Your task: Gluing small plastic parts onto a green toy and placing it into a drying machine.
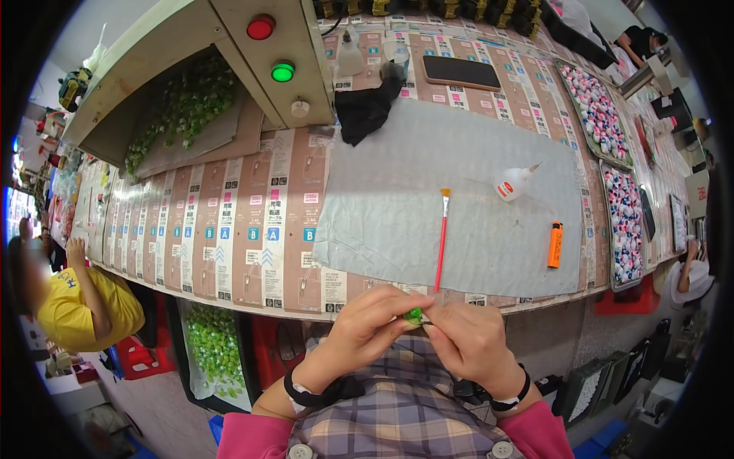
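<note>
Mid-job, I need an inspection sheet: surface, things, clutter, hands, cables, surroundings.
Surface: grey sheet on patterned tabletop.
Things: small green piece in hand; on the sheet, red-handled brush, white nozzle bottle, orange stick-shaped object.
Clutter: dark phone, black cloth.
Hands: left hand pinches the small green piece; right hand has its fingertips beside it, grip unclear.
Cables: seemingly one thin dark cord beside the beige box.
Surroundings: green pieces inside the box; pink, white and blue pieces in trays, right; black tray of green pieces, lower left; person in yellow, left.
</note>
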A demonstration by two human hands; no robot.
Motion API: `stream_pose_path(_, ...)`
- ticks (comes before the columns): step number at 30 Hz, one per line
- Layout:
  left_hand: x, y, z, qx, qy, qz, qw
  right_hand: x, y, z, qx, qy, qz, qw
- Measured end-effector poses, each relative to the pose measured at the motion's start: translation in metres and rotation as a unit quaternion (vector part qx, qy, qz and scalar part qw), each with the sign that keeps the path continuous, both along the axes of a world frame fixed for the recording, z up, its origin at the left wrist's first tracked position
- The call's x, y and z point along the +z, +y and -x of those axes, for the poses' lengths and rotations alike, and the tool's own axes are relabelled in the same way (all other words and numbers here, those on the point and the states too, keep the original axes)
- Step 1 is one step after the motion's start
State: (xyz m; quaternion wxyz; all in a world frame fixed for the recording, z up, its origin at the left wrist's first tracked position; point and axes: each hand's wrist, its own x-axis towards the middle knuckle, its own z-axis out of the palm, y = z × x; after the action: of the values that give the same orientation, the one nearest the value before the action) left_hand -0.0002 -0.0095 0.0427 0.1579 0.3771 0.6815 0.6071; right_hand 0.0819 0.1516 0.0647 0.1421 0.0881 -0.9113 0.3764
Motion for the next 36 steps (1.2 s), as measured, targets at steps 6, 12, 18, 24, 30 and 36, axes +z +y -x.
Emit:
stream_pose_path(6,-0.0026,-0.0018,-0.0005,-0.001,-0.002,0.003,1.0,-0.0013,-0.0003,0.0003,0.005,-0.003,-0.002,1.0)
stream_pose_path(12,-0.0012,-0.0008,-0.0001,-0.004,-0.003,0.001,1.0,0.0024,-0.0007,-0.0007,-0.001,-0.007,-0.01,1.0)
stream_pose_path(18,-0.0026,-0.003,-0.0005,0.0,0.001,0.007,1.0,-0.0021,-0.0012,0.0002,0.004,-0.008,0.005,1.0)
stream_pose_path(24,-0.0009,-0.0011,0.0005,-0.009,0.005,0.007,1.0,0.0014,0.0002,-0.0011,0.002,-0.009,-0.002,1.0)
stream_pose_path(30,0.0,-0.0013,0.0008,-0.004,0.013,0.011,1.0,0.0014,-0.0014,-0.0007,-0.006,-0.012,0.006,1.0)
stream_pose_path(36,-0.0011,-0.0022,0.0003,-0.004,0.014,0.012,1.0,0.0021,-0.0009,-0.0007,0.001,-0.011,0.004,1.0)
